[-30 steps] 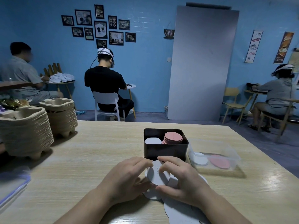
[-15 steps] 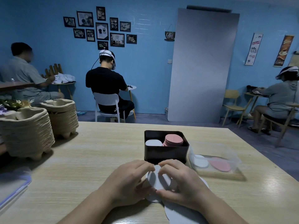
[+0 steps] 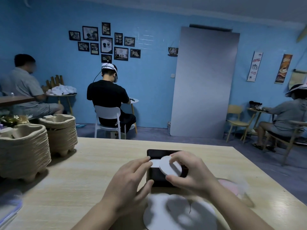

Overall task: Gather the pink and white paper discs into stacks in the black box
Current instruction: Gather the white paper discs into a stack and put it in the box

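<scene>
Right hand: the right hand [image 3: 191,170] is curled round a thin stack of white discs [image 3: 169,167], fingers over the far edge and thumb under the near edge.
Held stack: small round white discs, tilted with the face towards the camera, held above the right half of the black box [image 3: 157,179]; they hide what lies in that half.
Left hand: the left hand [image 3: 129,178] has its fingers stretched out and grips nothing; the fingertips reach over the box's left rim and touch a white disc in the box [image 3: 154,163], and the thumb lies against the box's front wall.
Black box: square, dark, open at the top, standing on the wooden table [image 3: 83,171] just beyond both hands.
Near edge: large white discs [image 3: 179,213] lie overlapping on the table below the wrists, shadowed by the hands.
Right of the box: a pink disc [image 3: 227,186] inside a clear tray [image 3: 244,188], both blurred.
Left of the table: two tall stacks of moulded pulp trays, the nearer stack [image 3: 25,150] and the farther stack [image 3: 61,135], side by side and well apart from the box.
Lower left corner: a clear blue-edged item [image 3: 10,208], too blurred to name.
Room: a seated person in black [image 3: 108,97] faces a blue wall hung with framed pictures [image 3: 106,44]; a grey panel [image 3: 202,83] leans against the wall.
</scene>
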The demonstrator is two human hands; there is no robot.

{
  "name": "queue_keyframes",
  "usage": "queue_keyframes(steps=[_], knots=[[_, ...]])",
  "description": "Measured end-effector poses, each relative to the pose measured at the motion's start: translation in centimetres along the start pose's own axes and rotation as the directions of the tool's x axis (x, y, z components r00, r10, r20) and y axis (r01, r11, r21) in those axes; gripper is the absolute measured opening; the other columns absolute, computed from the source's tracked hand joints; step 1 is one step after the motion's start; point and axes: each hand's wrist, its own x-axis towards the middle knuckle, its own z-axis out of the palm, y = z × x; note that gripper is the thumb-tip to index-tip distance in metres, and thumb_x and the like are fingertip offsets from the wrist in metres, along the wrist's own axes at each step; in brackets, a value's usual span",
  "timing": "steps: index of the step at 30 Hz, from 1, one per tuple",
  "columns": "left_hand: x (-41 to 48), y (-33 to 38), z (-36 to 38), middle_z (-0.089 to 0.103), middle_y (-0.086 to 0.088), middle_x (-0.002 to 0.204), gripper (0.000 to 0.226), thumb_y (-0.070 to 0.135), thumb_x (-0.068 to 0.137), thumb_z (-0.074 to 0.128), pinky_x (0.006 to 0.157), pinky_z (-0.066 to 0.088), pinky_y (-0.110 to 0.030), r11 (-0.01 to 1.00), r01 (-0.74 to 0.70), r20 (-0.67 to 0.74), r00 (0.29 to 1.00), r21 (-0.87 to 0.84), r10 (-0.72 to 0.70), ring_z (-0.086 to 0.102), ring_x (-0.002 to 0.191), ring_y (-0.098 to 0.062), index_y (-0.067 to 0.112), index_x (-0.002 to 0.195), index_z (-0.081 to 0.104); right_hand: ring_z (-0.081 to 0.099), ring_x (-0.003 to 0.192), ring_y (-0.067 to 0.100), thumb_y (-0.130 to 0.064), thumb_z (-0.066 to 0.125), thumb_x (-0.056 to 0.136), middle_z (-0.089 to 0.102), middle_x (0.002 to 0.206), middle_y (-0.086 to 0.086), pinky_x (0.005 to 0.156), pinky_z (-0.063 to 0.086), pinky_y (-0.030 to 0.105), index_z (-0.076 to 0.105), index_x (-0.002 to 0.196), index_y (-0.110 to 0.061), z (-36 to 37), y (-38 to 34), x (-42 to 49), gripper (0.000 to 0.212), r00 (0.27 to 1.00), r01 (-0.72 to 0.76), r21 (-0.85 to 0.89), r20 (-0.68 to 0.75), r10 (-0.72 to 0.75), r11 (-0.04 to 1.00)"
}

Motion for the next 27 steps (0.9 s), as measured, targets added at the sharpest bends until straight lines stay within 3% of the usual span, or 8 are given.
queue_keyframes(steps=[4,7,15,18,21,27], knots=[[0.1,-1.0,1.3,0.039,0.008,0.159,0.060,0.049,0.096,0.052,0.116,0.034,-0.029,0.999,-0.013,0.089,0.996,0.047,0.009,0.040,0.143,-0.011,0.022,0.149,0.048,0.055,0.078,0.009,-0.049,0.077,0.068,0.063,0.083,-0.010,0.070,0.048,0.030,0.059,0.086,-0.030,-0.8,1.7,3.5,0.032,0.991,-0.125,-0.054,0.049,0.128,0.991],[-0.3,-1.4,2.1,0.036,0.011,0.160,0.061,0.051,0.097,0.050,0.117,0.025,-0.020,0.999,0.002,0.108,0.994,0.032,-0.006,0.035,0.145,-0.007,0.024,0.152,0.044,0.057,0.076,0.011,-0.055,0.075,0.064,0.063,0.081,-0.007,0.072,0.051,0.035,0.058,0.083,-0.029,-0.6,3.0,5.4,0.036,0.969,-0.192,-0.109,0.136,0.206,0.975],[-0.4,-1.5,2.3,0.035,0.019,0.158,0.061,0.053,0.098,0.047,0.115,0.022,-0.014,0.999,0.026,0.128,0.992,-0.025,-0.022,0.034,0.142,0.000,0.028,0.153,0.042,0.050,0.068,0.004,-0.058,0.072,0.065,0.056,0.074,-0.012,0.058,0.040,0.028,0.059,0.083,-0.030,2.1,4.1,7.8,0.036,0.937,-0.138,-0.218,0.287,0.198,0.966],[-0.4,-1.6,2.3,0.033,0.021,0.159,0.061,0.055,0.098,0.045,0.115,0.023,-0.015,0.999,0.030,0.135,0.991,-0.038,-0.025,0.031,0.144,0.002,0.030,0.154,0.039,0.049,0.074,0.001,-0.057,0.074,0.068,0.056,0.084,-0.013,0.062,0.038,0.024,0.061,0.086,-0.029,3.0,4.2,8.0,0.036,0.933,-0.098,-0.220,0.319,0.166,0.971],[-0.4,-1.6,2.3,0.032,0.020,0.159,0.061,0.055,0.098,0.045,0.116,0.023,-0.016,0.998,0.029,0.135,0.991,-0.048,-0.022,0.030,0.144,0.002,0.030,0.154,0.038,0.051,0.078,0.000,-0.054,0.079,0.070,0.051,0.099,-0.016,0.071,0.047,0.023,0.063,0.084,-0.028,3.4,4.4,8.1,0.033,0.936,-0.107,-0.186,0.313,0.162,0.977],[-0.5,-1.5,2.3,0.031,0.021,0.160,0.062,0.055,0.098,0.044,0.115,0.021,-0.014,0.998,0.043,0.136,0.990,-0.040,-0.037,0.028,0.145,0.002,0.031,0.155,0.037,0.053,0.081,0.009,-0.052,0.083,0.075,0.055,0.090,-0.011,0.074,0.052,0.032,0.062,0.083,-0.028,3.9,4.2,8.4,0.032,0.931,-0.066,-0.184,0.342,0.127,0.981]])
